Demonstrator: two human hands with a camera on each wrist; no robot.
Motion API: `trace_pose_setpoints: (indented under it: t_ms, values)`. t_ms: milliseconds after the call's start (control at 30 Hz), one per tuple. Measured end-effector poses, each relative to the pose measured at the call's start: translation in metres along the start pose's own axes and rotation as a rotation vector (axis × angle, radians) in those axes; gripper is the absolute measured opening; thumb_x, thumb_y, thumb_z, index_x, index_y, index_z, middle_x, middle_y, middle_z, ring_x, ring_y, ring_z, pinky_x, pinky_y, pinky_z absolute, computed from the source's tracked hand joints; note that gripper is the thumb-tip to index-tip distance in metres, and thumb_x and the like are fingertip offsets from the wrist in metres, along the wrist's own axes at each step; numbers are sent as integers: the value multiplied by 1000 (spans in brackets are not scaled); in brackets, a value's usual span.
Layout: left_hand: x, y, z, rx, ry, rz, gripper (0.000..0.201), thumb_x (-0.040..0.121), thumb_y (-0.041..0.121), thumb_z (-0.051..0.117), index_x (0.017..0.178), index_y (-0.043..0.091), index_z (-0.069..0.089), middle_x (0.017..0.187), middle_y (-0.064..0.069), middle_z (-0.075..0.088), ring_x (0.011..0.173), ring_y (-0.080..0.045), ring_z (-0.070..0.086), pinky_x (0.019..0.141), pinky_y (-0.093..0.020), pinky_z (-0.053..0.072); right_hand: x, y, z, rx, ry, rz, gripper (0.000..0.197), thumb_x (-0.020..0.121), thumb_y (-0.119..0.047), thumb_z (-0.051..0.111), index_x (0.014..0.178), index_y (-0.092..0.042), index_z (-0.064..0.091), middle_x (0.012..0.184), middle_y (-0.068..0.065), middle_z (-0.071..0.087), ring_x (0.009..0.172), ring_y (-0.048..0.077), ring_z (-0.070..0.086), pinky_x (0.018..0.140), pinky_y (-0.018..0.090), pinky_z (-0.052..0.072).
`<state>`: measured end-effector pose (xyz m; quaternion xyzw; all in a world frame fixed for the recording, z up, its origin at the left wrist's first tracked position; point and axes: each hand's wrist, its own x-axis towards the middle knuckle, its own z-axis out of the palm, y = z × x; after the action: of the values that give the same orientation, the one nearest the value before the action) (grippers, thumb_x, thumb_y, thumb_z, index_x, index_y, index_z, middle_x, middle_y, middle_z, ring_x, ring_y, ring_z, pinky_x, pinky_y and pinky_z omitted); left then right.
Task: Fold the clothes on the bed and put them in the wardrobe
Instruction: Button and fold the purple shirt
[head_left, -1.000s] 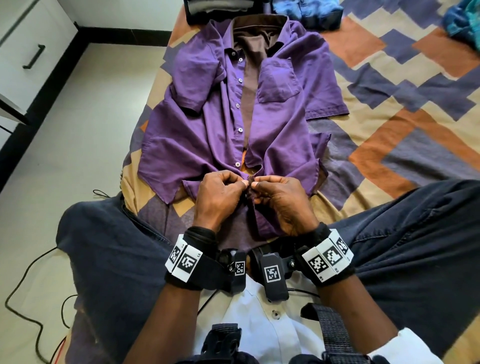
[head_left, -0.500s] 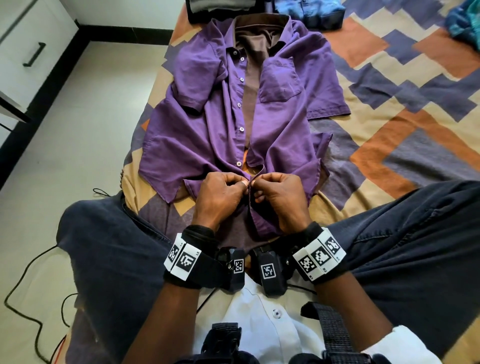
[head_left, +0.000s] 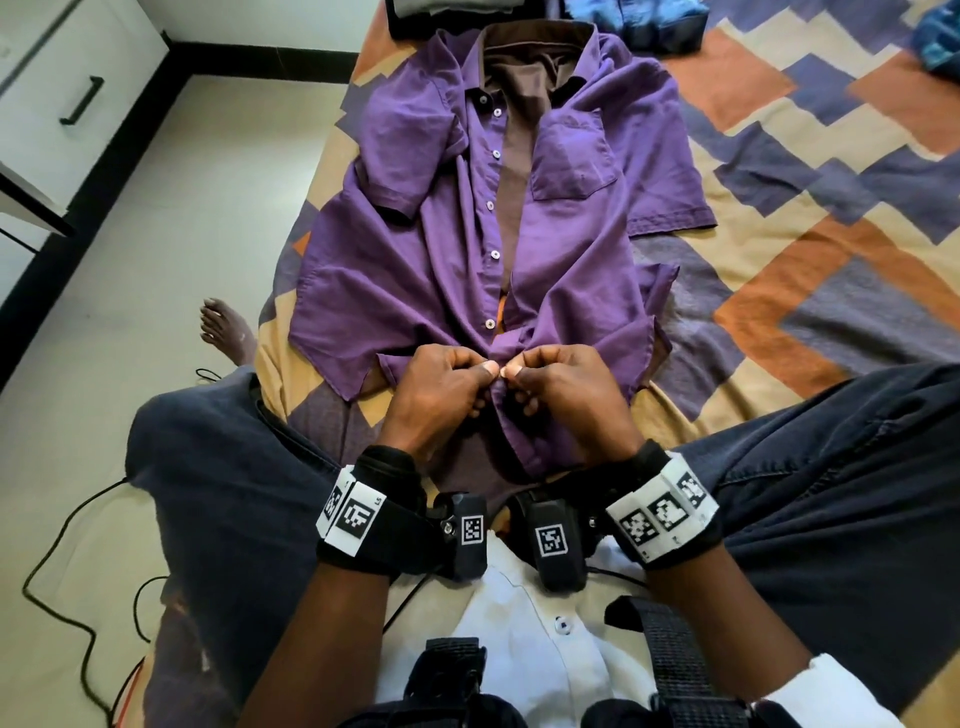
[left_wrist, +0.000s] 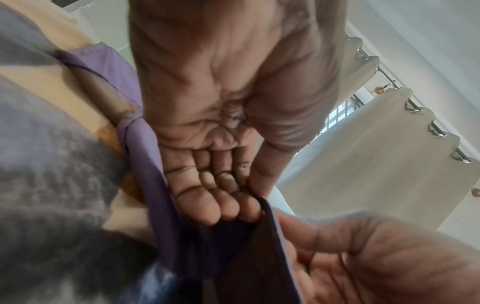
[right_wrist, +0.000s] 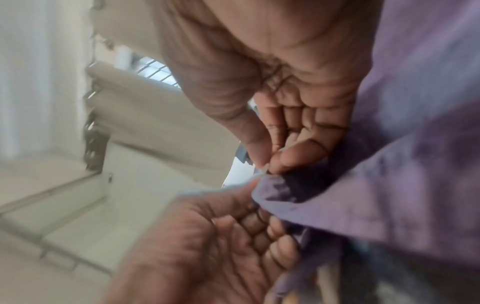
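Note:
A purple short-sleeved shirt (head_left: 431, 249) lies front-up on the bed, its front panels open along the buttons and showing a brown inside. My left hand (head_left: 441, 389) and right hand (head_left: 561, 389) meet at the near end of the placket, thumbs almost touching. Each pinches one front edge of the shirt near the hem. In the left wrist view my left hand (left_wrist: 223, 197) curls its fingers over the purple shirt (left_wrist: 145, 156). In the right wrist view my right hand (right_wrist: 285, 152) pinches the purple shirt (right_wrist: 405, 168) between thumb and forefinger. The button itself is hidden.
The patterned bedspread (head_left: 810, 291) spreads to the right. Dark and blue clothes (head_left: 639, 21) lie at the head of the bed. My knees in dark trousers (head_left: 223, 467) flank the shirt. A white drawer unit (head_left: 67, 98) and tiled floor (head_left: 156, 270) lie left, with a black cable (head_left: 62, 551).
Both hands stay pinched together on the shirt's lower placket. They have edged slightly away from me. The shirt's bottom edges have bunched a little.

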<state>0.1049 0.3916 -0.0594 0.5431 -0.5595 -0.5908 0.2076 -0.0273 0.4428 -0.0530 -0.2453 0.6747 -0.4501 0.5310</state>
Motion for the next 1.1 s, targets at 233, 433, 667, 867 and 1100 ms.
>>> trace_pose_setpoints:
  t_ms: [233, 433, 667, 867, 1100]
  values:
    - [-2, 7, -14, 631, -175, -228, 23, 78, 23, 62, 63, 7, 69, 55, -4, 67, 55, -24, 63, 55, -28, 48, 0, -4, -13, -852, 6, -47, 11, 76, -15, 67, 68, -10, 62, 70, 12, 68, 68, 28, 63, 65, 39, 52]
    - [22, 50, -26, 377, 129, 130, 35, 74, 41, 60, 66, 8, 67, 69, -12, 70, 69, -30, 67, 70, -42, 54, 16, -62, 3, -706, 156, -402, 6, 80, -21, 69, 79, -17, 73, 73, 5, 70, 74, 17, 65, 63, 26, 43]
    - [83, 26, -3, 489, -27, -27, 36, 59, 24, 48, 78, 10, 74, 85, -18, 74, 86, -32, 72, 81, -46, 58, 61, -34, 23, -1122, 122, -236, 34, 84, -28, 64, 107, -3, 68, 107, 26, 67, 103, 40, 64, 79, 41, 51]
    - [73, 27, 2, 514, 59, -24, 12, 74, 16, 67, 80, 13, 77, 85, -14, 75, 88, -28, 72, 82, -39, 58, 57, -29, 24, -1164, 149, -274, 29, 91, -20, 55, 112, -2, 64, 113, 25, 65, 108, 41, 61, 84, 41, 50]
    - [77, 15, 5, 373, 143, -84, 19, 60, 27, 72, 72, 12, 75, 75, -12, 74, 71, -27, 68, 72, -33, 57, 64, -30, 1, -813, 103, -134, 10, 80, -16, 66, 81, -9, 74, 82, 12, 73, 79, 26, 67, 73, 36, 55]
